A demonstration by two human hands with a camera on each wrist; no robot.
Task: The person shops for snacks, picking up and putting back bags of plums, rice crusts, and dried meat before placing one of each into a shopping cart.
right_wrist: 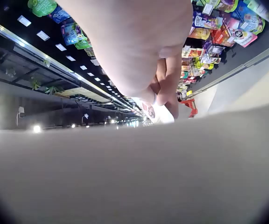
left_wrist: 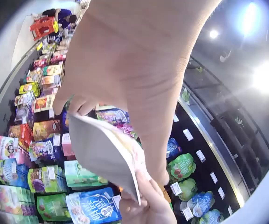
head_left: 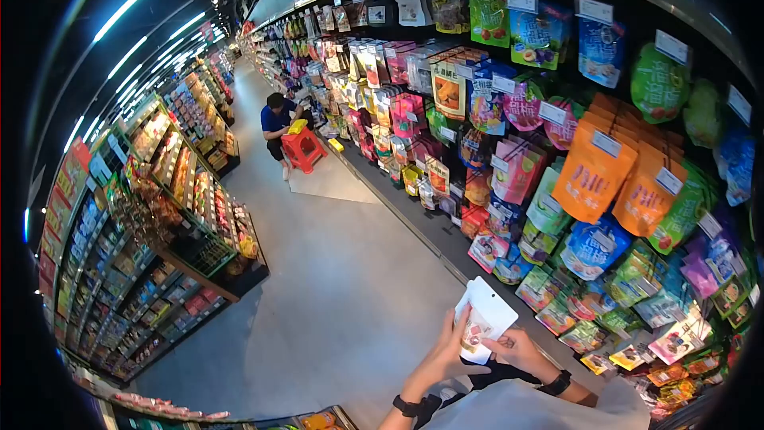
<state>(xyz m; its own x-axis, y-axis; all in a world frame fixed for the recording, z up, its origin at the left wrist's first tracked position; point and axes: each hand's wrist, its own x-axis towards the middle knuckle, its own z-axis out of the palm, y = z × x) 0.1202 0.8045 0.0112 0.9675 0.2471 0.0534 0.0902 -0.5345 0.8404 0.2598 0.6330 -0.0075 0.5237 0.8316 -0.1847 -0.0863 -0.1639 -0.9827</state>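
**Beside the snack wall (head_left: 426,223), a white pouch (head_left: 501,310) in the right grip (head_left: 519,350)**

Rows of hanging packs fill the snack wall, bright and crowded, from its top rail almost to its foot. Along the wall's open side runs a smooth grey floor (head_left: 302,247). Across that floor from the wall stands shelving (head_left: 199,275) stocked with packaged goods.

Near the far stretch of the wall, a person (head_left: 277,121) in a blue top sits or crouches low; which, I cannot tell. Next to this person, close to the wall's foot, is a red stool (head_left: 302,150). Nearer along the wall, large orange pouches (head_left: 595,163) hang in layers above blue and green ones.

At the near end of the wall, on its floor side, a grey garment (head_left: 549,410) shows below two bare hands. Just above it the white pouch is held tilted in the air, near the wall's lower packs, with pinkish-red print and a small hole at its top. The right grip pinches the pouch's edge on the wall side. The left grip (head_left: 436,357) is loose, its fingers extended against the pouch's opposite edge, thumb spread away.

Each wrist wears a black band (head_left: 407,408). Small white price tags (head_left: 606,142) dot the wall.
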